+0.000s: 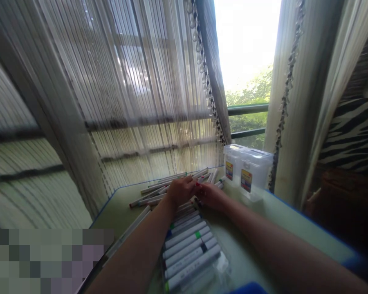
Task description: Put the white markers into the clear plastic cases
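My left hand [180, 190] and my right hand [209, 194] meet over the far part of the table, fingers closed and fingertips close together. A small red end shows between them, apparently of a white marker [198, 184] that is mostly covered by the fingers. Around and behind my left hand lies a loose pile of white markers [151, 200] with coloured ends. Nearer to me, below both hands, a clear tray [228, 265] holds a row of white markers [190, 255] lying side by side, some with green or dark bands.
Two clear plastic cases [254, 163] with yellow and red labels stand at the table's far right. The pale green table [282, 228] has a blue edge. Sheer striped curtains [141, 90] hang behind it, and a window with a railing [248, 109] shows between them.
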`<move>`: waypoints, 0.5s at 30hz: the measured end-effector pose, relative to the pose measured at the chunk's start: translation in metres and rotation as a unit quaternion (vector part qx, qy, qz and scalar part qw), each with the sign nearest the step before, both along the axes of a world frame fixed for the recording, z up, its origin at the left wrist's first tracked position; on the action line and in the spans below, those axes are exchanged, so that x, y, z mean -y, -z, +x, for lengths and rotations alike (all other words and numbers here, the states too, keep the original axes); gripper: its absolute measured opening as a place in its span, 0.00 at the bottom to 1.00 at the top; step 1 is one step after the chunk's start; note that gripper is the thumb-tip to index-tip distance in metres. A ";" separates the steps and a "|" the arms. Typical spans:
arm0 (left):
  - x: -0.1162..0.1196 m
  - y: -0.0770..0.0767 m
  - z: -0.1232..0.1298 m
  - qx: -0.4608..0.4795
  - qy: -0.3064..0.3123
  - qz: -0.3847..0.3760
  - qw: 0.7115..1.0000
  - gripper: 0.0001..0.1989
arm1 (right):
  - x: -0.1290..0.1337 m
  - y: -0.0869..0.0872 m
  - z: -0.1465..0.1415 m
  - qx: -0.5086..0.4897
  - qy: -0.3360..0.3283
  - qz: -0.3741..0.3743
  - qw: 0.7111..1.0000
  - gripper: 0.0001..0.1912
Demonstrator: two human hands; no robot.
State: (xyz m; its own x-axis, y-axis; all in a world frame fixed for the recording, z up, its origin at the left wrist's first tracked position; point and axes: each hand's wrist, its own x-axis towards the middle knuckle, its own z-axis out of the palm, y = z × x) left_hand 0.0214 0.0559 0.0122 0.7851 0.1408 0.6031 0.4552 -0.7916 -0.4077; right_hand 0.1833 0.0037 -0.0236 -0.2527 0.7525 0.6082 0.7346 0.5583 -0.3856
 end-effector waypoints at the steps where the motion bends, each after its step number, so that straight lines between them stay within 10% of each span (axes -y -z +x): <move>1: 0.000 0.000 0.000 -0.002 -0.002 -0.004 1.000 0.21 | 0.000 0.000 0.000 -0.003 0.001 -0.004 1.000 0.04; 15: -0.006 0.003 -0.001 0.009 -0.045 -0.051 0.998 0.18 | 0.005 -0.006 0.003 -0.046 0.006 0.008 0.999 0.06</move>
